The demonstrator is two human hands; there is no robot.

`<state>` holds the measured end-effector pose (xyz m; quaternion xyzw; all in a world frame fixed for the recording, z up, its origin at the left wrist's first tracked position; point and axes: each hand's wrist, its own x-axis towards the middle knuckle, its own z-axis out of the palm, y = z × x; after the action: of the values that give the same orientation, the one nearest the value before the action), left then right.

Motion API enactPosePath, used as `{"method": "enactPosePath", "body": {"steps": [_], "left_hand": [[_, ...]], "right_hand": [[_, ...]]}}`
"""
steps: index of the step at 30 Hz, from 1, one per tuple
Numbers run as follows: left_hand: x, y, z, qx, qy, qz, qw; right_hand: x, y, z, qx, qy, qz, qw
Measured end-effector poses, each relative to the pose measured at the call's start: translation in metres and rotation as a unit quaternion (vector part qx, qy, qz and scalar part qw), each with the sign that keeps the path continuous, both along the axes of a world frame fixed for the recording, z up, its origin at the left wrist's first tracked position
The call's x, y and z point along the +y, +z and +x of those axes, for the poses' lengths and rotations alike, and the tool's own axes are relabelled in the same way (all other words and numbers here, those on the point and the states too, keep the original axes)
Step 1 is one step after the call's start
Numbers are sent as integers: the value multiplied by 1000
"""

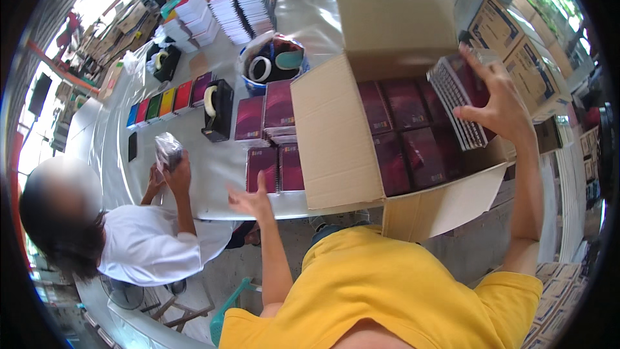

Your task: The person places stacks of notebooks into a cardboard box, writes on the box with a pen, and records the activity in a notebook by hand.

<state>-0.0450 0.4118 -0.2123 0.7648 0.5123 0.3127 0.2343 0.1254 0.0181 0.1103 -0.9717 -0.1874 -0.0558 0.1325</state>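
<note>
My right hand (498, 105) grips a stack of maroon spiral notebooks (460, 106), tilted with its wire bindings to the left. It hangs over the right side of an open cardboard box (330, 132). Inside that box lie several maroon notebooks (408, 106) in rows, covers up. My left hand (253, 201) is empty with fingers spread, just in front of the maroon notebook stacks (261, 163) left of the box. Whether its fingertips touch the nearest stack I cannot tell.
At left, a person in a white shirt (152, 242) holds a clear-wrapped pack (168, 148). A black tape dispenser (221, 116), a bucket with tape rolls (242, 77), a row of coloured notebooks (169, 102) and a phone (132, 147) are on the table. Cartons (497, 29) stand at right.
</note>
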Motion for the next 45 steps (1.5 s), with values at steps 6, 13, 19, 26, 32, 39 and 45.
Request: {"method": "enactPosePath", "body": {"steps": [6, 13, 19, 26, 32, 39, 45], "left_hand": [[20, -64, -14, -60, -25, -244, 968], [-32, 25, -28, -141, -118, 124, 975], [-43, 104, -27, -311, -206, 187, 909], [-119, 196, 7, -407, -592, 111, 687], [-58, 121, 39, -317, -250, -141, 904], [55, 8, 108, -198, -40, -393, 897], [62, -12, 123, -361, -105, -269, 887]], "right_hand": [[-38, -91, 2, 151, -64, -345, 924], [-63, -137, 26, 287, 55, -430, 854], [24, -64, -6, 108, 78, 116, 984], [100, -83, -80, 412, 197, 713, 532], [15, -58, -28, 293, 97, 672, 673], [62, -109, 55, 257, 91, 261, 926], [73, -166, 71, 230, 200, 38, 952]]}}
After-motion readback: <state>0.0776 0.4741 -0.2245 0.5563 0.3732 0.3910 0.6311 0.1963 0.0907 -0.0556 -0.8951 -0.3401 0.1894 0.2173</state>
